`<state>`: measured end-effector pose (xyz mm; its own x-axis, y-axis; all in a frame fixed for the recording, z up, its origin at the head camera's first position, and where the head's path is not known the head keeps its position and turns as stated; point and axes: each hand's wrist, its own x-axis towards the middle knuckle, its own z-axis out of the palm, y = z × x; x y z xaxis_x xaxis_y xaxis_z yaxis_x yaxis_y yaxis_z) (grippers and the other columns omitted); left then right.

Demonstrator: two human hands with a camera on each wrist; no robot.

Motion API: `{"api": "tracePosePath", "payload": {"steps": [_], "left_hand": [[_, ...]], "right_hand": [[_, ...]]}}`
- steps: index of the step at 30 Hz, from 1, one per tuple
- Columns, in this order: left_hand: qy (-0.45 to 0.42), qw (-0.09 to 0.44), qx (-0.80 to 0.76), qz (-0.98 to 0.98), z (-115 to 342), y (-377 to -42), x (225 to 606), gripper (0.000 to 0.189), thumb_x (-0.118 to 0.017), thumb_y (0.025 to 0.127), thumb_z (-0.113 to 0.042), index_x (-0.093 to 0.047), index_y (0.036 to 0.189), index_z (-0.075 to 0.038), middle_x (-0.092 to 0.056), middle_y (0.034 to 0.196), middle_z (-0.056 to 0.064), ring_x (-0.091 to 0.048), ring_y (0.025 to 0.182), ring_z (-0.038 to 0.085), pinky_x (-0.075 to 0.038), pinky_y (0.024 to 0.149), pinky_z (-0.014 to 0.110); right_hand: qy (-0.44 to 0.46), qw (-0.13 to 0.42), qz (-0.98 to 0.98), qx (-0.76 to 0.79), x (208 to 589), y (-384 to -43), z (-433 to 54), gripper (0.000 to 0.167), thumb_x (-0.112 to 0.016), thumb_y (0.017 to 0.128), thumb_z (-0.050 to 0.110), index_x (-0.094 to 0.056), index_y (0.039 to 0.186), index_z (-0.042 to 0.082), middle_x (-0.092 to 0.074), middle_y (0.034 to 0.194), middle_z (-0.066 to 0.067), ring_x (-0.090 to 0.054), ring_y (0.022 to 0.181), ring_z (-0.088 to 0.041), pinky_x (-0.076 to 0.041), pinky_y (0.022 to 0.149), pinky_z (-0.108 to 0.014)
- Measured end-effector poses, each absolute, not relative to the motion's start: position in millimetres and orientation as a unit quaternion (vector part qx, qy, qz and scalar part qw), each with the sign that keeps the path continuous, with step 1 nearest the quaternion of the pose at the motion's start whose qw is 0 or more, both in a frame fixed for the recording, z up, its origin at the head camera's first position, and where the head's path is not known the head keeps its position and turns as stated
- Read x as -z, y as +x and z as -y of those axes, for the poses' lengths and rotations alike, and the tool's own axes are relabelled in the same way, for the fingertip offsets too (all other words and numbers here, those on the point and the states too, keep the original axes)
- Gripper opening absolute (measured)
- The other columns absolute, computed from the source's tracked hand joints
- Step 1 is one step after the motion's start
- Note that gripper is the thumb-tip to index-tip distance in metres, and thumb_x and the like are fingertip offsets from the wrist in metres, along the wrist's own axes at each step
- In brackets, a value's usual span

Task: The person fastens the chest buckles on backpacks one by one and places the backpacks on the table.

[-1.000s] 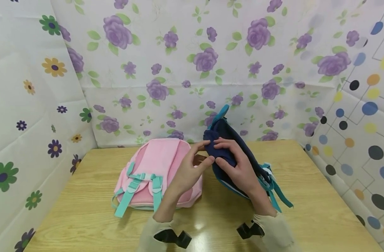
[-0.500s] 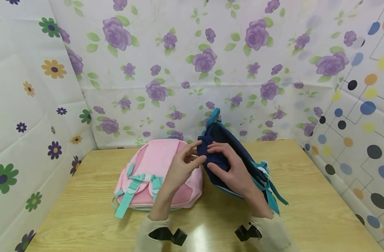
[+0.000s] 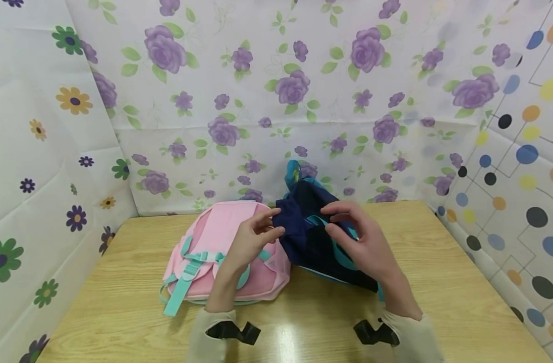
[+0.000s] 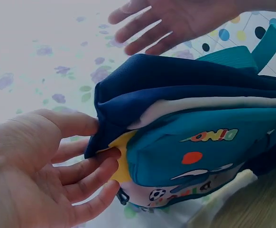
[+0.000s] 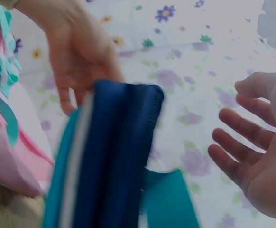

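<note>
My left hand (image 3: 249,239) pinches a corner of a navy and teal child's backpack (image 3: 299,229), thumb on one side and fingers on the other. In the left wrist view the backpack's teal front panel (image 4: 195,147) carries "DINO" lettering and an orange spot. The right hand (image 3: 369,244) stands apart from the bag at its right, fingers spread and slightly bent, holding nothing. A teal strap (image 3: 344,254) crosses the dark side that faces me. In the right wrist view the backpack's navy edge (image 5: 124,142) is blurred.
A pink backpack (image 3: 231,227) with mint straps lies on the wooden table (image 3: 122,297), left of the navy one and close beside it. A flower-print cloth (image 3: 240,60) hangs behind the table, with patterned sheets at both sides.
The right hand has let go of the navy backpack and drawn away to the right. The backpack has turned and shifted left, its strap side now showing. My left hand has moved slightly left.
</note>
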<state>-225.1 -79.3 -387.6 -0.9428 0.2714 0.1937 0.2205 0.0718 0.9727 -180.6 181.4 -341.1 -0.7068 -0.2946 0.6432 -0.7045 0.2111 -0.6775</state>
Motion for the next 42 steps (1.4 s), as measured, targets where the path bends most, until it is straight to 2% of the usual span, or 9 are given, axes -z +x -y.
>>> {"api": "tracePosePath", "payload": {"steps": [5,11,15,18,20,22,29,37,42], "left_hand": [[0.17,0.047,-0.627,-0.759,75.0,-227.7,392.1,0.052,-0.074,0.09,-0.019,-0.058,0.139,-0.02,-0.064,0.102,0.006,-0.06,0.087,0.019,-0.051,0.074,0.027],[0.17,0.072,-0.598,-0.78,77.2,-231.1,398.8,0.053,-0.076,0.088,-0.019,-0.059,0.138,-0.022,-0.062,0.096,0.006,-0.058,0.083,0.018,-0.05,0.071,0.027],[0.178,0.086,-0.577,-0.792,80.9,-233.0,402.5,0.054,-0.076,0.088,-0.019,-0.057,0.139,-0.019,-0.063,0.089,0.007,-0.058,0.078,0.017,-0.049,0.07,0.028],[0.188,0.099,-0.567,-0.796,81.3,-235.4,405.6,0.055,-0.075,0.088,-0.017,-0.056,0.14,-0.014,-0.063,0.086,0.008,-0.06,0.078,0.02,-0.05,0.071,0.03],[0.192,0.106,-0.562,-0.798,80.1,-237.4,408.5,0.056,-0.075,0.088,-0.014,-0.055,0.141,-0.012,-0.064,0.085,0.008,-0.062,0.079,0.024,-0.051,0.072,0.031],[0.197,0.113,-0.554,-0.801,77.4,-238.9,410.7,0.056,-0.074,0.088,-0.012,-0.055,0.14,-0.009,-0.064,0.085,0.008,-0.062,0.078,0.025,-0.051,0.07,0.03],[0.216,0.12,-0.521,-0.817,59.6,-237.0,417.3,0.055,-0.077,0.085,-0.012,-0.058,0.136,-0.005,-0.061,0.079,0.008,-0.053,0.064,0.011,-0.042,0.054,0.024],[0.209,0.137,-0.519,-0.817,50.1,-237.5,428.3,0.055,-0.076,0.086,-0.01,-0.056,0.137,-0.005,-0.061,0.08,0.009,-0.055,0.057,0.016,-0.047,0.053,0.025],[0.183,0.168,-0.53,-0.811,41.2,-236.3,434.1,0.056,-0.076,0.086,-0.008,-0.054,0.138,-0.008,-0.06,0.085,0.008,-0.053,0.057,0.015,-0.044,0.051,0.024]], "right_hand": [[0.275,0.194,0.803,-0.492,341.4,-188.9,-217.2,0.028,-0.06,0.098,0.003,-0.062,0.124,0.009,-0.063,0.121,-0.005,-0.058,0.11,-0.005,-0.048,0.094,-0.016],[0.175,0.148,0.875,-0.427,346.9,-196.3,-260.1,0.025,-0.059,0.101,0.024,-0.062,0.125,0.015,-0.063,0.122,-0.003,-0.056,0.104,0.0,-0.046,0.085,-0.013],[0.149,0.114,0.894,-0.406,357.9,-204.8,-277.6,0.032,-0.057,0.101,0.031,-0.061,0.127,0.012,-0.062,0.124,-0.009,-0.057,0.109,-0.012,-0.046,0.088,-0.02],[0.138,0.063,0.906,-0.395,369.2,-213.7,-286.9,0.039,-0.057,0.102,0.035,-0.057,0.131,0.01,-0.059,0.13,-0.013,-0.053,0.122,-0.027,-0.047,0.099,-0.036],[0.137,0.018,0.913,-0.383,376.9,-219.7,-291.9,0.043,-0.056,0.101,0.036,-0.054,0.134,0.008,-0.056,0.136,-0.016,-0.049,0.128,-0.037,-0.045,0.102,-0.05],[0.138,-0.025,0.917,-0.374,384.0,-224.4,-296.8,0.047,-0.057,0.101,0.036,-0.051,0.138,0.007,-0.052,0.141,-0.019,-0.046,0.131,-0.044,-0.044,0.102,-0.058],[0.146,-0.095,0.918,-0.356,396.1,-225.5,-313.3,0.054,-0.06,0.1,0.033,-0.046,0.143,0.003,-0.047,0.145,-0.025,-0.046,0.129,-0.051,-0.048,0.098,-0.057],[0.109,-0.112,0.919,-0.361,403.3,-225.8,-329.8,0.056,-0.059,0.1,0.032,-0.044,0.144,0.002,-0.051,0.137,-0.028,-0.054,0.122,-0.046,-0.052,0.091,-0.052],[0.103,-0.107,0.924,-0.354,404.4,-226.5,-333.0,0.057,-0.061,0.098,0.03,-0.044,0.142,-0.001,-0.05,0.136,-0.031,-0.051,0.123,-0.05,-0.05,0.093,-0.055]]}}
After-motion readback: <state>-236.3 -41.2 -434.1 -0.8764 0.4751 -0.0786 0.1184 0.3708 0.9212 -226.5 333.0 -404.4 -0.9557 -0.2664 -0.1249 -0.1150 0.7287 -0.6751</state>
